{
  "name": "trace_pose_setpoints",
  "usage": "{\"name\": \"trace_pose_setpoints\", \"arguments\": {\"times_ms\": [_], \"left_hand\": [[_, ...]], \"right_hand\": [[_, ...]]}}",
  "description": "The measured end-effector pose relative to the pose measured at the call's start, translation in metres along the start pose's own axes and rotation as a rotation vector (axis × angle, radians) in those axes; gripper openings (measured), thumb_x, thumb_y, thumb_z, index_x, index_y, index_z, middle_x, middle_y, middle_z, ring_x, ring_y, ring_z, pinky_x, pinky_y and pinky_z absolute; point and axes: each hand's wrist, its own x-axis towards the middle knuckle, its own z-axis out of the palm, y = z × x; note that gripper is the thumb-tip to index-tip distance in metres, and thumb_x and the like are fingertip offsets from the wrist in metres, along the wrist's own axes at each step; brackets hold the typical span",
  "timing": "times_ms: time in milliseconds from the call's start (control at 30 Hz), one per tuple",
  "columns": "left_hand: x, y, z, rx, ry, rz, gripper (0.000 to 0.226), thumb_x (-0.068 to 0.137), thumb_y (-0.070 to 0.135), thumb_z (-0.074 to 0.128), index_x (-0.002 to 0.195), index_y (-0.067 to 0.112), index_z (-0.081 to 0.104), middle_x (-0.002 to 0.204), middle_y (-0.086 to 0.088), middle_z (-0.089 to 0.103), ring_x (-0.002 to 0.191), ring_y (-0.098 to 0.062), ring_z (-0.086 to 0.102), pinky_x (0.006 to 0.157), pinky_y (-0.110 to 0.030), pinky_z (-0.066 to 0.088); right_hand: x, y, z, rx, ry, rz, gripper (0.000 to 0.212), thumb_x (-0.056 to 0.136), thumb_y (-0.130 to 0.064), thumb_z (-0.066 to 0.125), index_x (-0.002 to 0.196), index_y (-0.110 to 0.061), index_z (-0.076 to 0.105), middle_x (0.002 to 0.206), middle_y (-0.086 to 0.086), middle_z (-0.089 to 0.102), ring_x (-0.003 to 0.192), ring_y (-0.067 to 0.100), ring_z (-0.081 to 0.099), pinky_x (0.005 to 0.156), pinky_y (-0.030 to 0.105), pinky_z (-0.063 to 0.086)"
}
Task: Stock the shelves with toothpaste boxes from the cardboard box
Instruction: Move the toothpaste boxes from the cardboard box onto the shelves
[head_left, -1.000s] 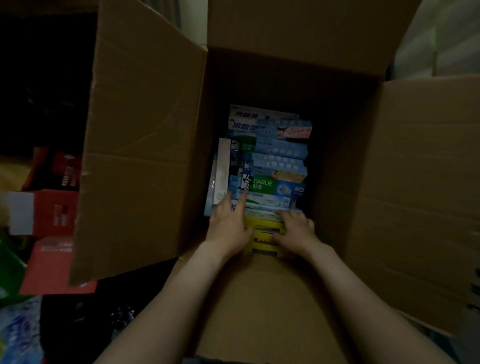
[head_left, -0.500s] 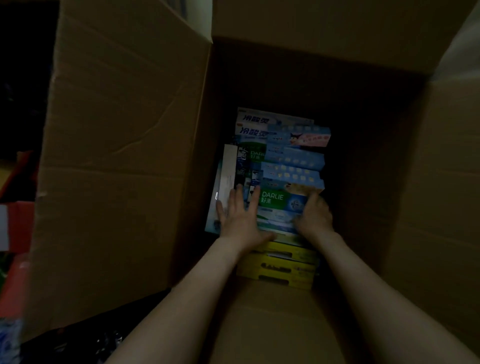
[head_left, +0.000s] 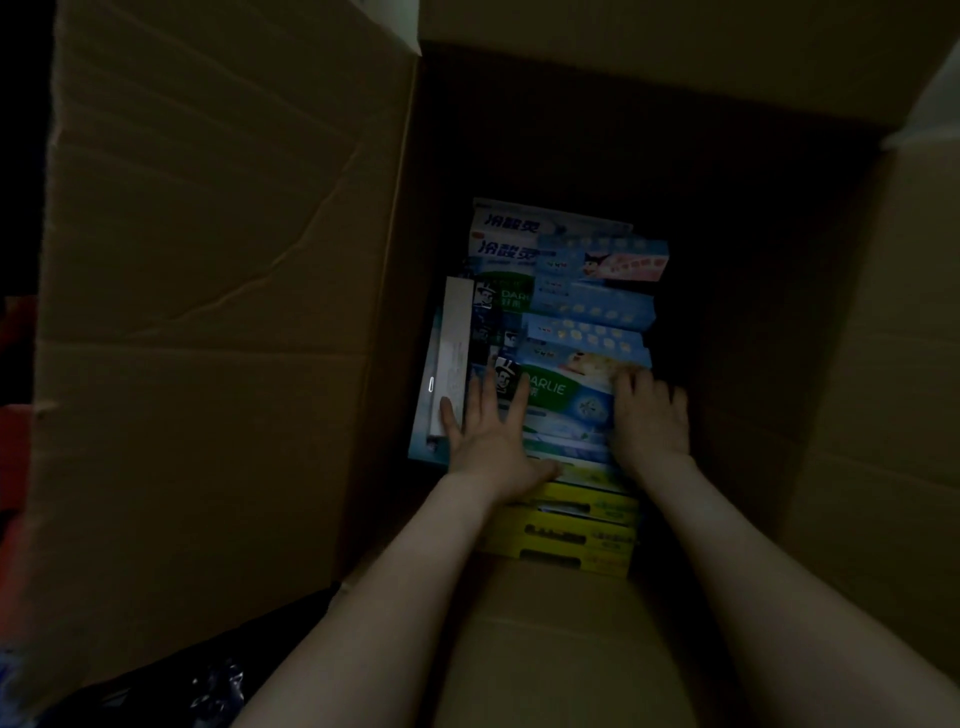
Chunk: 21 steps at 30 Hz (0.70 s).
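Filling almost the whole view is a big brown cardboard box (head_left: 571, 649), open at the top, with its flaps folded out. The left flap (head_left: 208, 312) is wide and has a bent crease across it. It is dark inside the box. Down at the bottom lie the toothpaste boxes (head_left: 587, 317), packed flat in rows, one next to the other, near the left wall of the box. Most of them are blue and white. The yellow boxes (head_left: 571, 535) lie closest to the person. A green box (head_left: 566, 395) lies in the middle of the pile, and a long white box (head_left: 454, 332) lies along the left side. Two bare arms reach down into the box. The left hand (head_left: 488, 436) lies flat on top of the pile, its grip spread wide, with straight fingers on the green box and the little finger touching the long white box. The right hand (head_left: 649, 421) rests at the right end of the green box with its fingers bent down, and I cannot tell if its grip is holding a box or only touching it.
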Motion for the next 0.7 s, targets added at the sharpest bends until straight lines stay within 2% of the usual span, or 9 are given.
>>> {"name": "trace_pose_setpoints", "arguments": {"times_ms": [167, 333, 433, 500, 533, 567, 600, 633, 700], "left_hand": [[-0.001, 0.005, 0.0, 0.032, -0.004, 0.047, 0.098, 0.086, 0.059, 0.054, 0.15, 0.031, -0.014, 0.155, -0.008, -0.028, 0.143, -0.026, -0.026, 0.109, -0.052, -0.02], [-0.007, 0.009, -0.002, 0.148, 0.135, 0.14, 0.086, 0.092, 0.045, 0.052, 0.152, 0.026, -0.006, 0.159, -0.009, -0.012, 0.146, -0.026, -0.015, 0.114, -0.049, -0.013], [-0.026, 0.016, -0.016, 0.357, 0.22, 0.18, 0.077, 0.093, 0.029, 0.053, 0.153, 0.019, 0.006, 0.159, -0.012, 0.009, 0.147, -0.029, 0.003, 0.114, -0.054, -0.008], [-0.049, 0.017, -0.032, 0.486, 0.346, 0.232, 0.066, 0.081, 0.022, 0.067, 0.141, 0.015, 0.039, 0.138, -0.016, 0.048, 0.132, -0.031, 0.04, 0.114, -0.056, 0.013], [-0.064, 0.017, -0.044, 0.519, 0.412, 0.279, 0.058, 0.069, 0.021, 0.076, 0.124, 0.015, 0.056, 0.115, -0.013, 0.062, 0.111, -0.03, 0.058, 0.107, -0.052, 0.033], [-0.085, 0.018, -0.06, 0.516, 0.459, 0.327, 0.052, 0.059, 0.018, 0.081, 0.107, 0.014, 0.064, 0.095, -0.01, 0.066, 0.09, -0.029, 0.064, 0.093, -0.046, 0.047], [-0.11, 0.02, -0.079, 0.5, 0.48, 0.351, 0.049, 0.056, 0.017, 0.082, 0.101, 0.013, 0.064, 0.088, -0.009, 0.065, 0.081, -0.028, 0.063, 0.081, -0.04, 0.051], [-0.136, 0.023, -0.097, 0.473, 0.43, 0.337, 0.05, 0.062, 0.018, 0.079, 0.108, 0.011, 0.061, 0.093, -0.01, 0.063, 0.085, -0.029, 0.061, 0.077, -0.037, 0.049], [-0.195, 0.03, -0.131, 0.444, 0.358, 0.247, 0.055, 0.081, 0.026, 0.065, 0.129, 0.01, 0.044, 0.114, -0.011, 0.055, 0.103, -0.029, 0.054, 0.082, -0.036, 0.041]], "right_hand": [[-0.001, -0.003, -0.01, 0.041, -0.095, -0.019, 0.079, 0.081, -0.031, 0.067, 0.143, -0.01, 0.021, 0.141, 0.012, 0.033, 0.126, 0.028, 0.036, 0.103, 0.039, 0.032], [-0.02, -0.011, -0.024, 0.421, -0.244, -0.019, 0.075, 0.074, -0.018, 0.074, 0.131, -0.012, 0.026, 0.129, 0.012, 0.041, 0.121, 0.029, 0.037, 0.097, 0.039, 0.043], [-0.044, -0.011, -0.045, 0.616, -0.243, -0.075, 0.07, 0.068, -0.018, 0.077, 0.122, -0.016, 0.032, 0.12, 0.007, 0.045, 0.116, 0.025, 0.043, 0.095, 0.042, 0.047], [-0.066, -0.009, -0.074, 0.683, -0.232, -0.138, 0.061, 0.066, -0.023, 0.077, 0.111, -0.021, 0.035, 0.112, 0.002, 0.049, 0.107, 0.022, 0.05, 0.088, 0.042, 0.051], [-0.08, -0.007, -0.092, 0.71, -0.237, -0.167, 0.058, 0.066, -0.024, 0.076, 0.108, -0.023, 0.036, 0.108, 0.001, 0.049, 0.103, 0.02, 0.052, 0.084, 0.041, 0.052], [-0.095, -0.005, -0.113, 0.728, -0.237, -0.202, 0.056, 0.066, -0.023, 0.076, 0.107, -0.023, 0.037, 0.106, 0.0, 0.048, 0.1, 0.018, 0.053, 0.082, 0.04, 0.053], [-0.11, -0.002, -0.137, 0.731, -0.232, -0.242, 0.054, 0.068, -0.021, 0.075, 0.108, -0.022, 0.038, 0.107, -0.001, 0.048, 0.101, 0.017, 0.052, 0.083, 0.04, 0.053], [-0.125, 0.002, -0.16, 0.719, -0.212, -0.292, 0.052, 0.07, -0.019, 0.073, 0.11, -0.022, 0.04, 0.109, -0.001, 0.046, 0.104, 0.017, 0.051, 0.086, 0.039, 0.051], [-0.156, 0.009, -0.211, 0.68, -0.167, -0.375, 0.054, 0.077, -0.018, 0.072, 0.122, -0.021, 0.041, 0.119, -0.001, 0.043, 0.114, 0.016, 0.045, 0.096, 0.035, 0.044]]}}
